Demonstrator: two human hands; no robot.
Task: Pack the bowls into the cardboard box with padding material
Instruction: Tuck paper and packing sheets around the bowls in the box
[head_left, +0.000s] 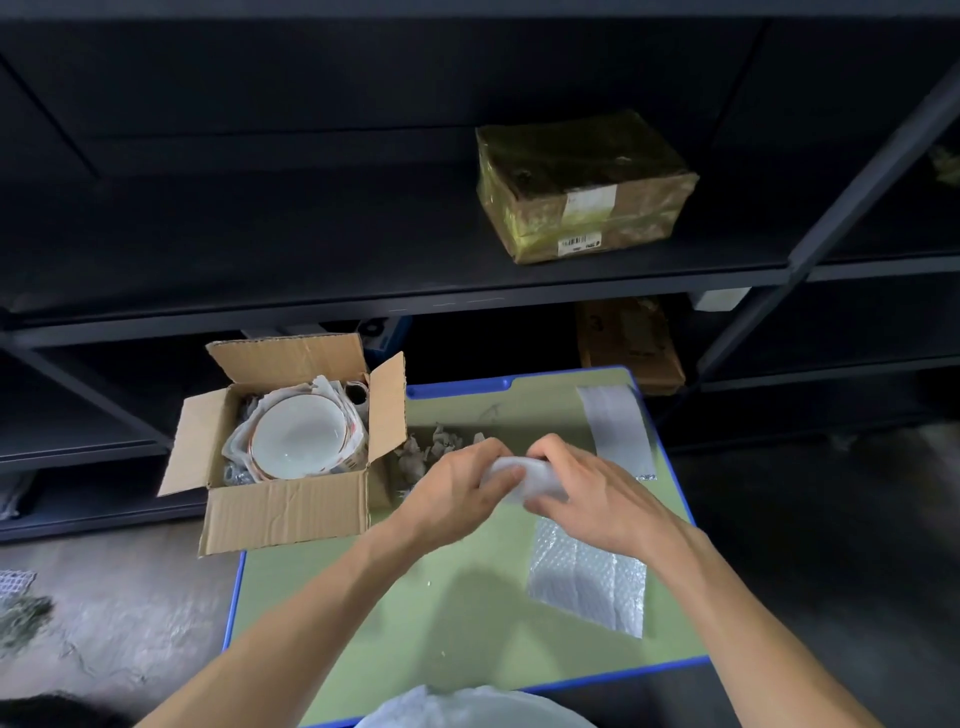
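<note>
the left hand (457, 483) and right hand (587, 483) meet at the frame's centre, each curled round a small roll (511, 475) of bubble wrap held between them. this looks like padding being shaped for the box (285, 512), centre left, where the bowls (298, 436) sit nested in wrapping. next, the roll likely needs tucking into a gap beside them, clear of the rims. a spare sheet (587, 577) lies lower right. how many bowls are stacked can't be told. a white thing (467, 709) at the bottom edge is cut off.
</note>
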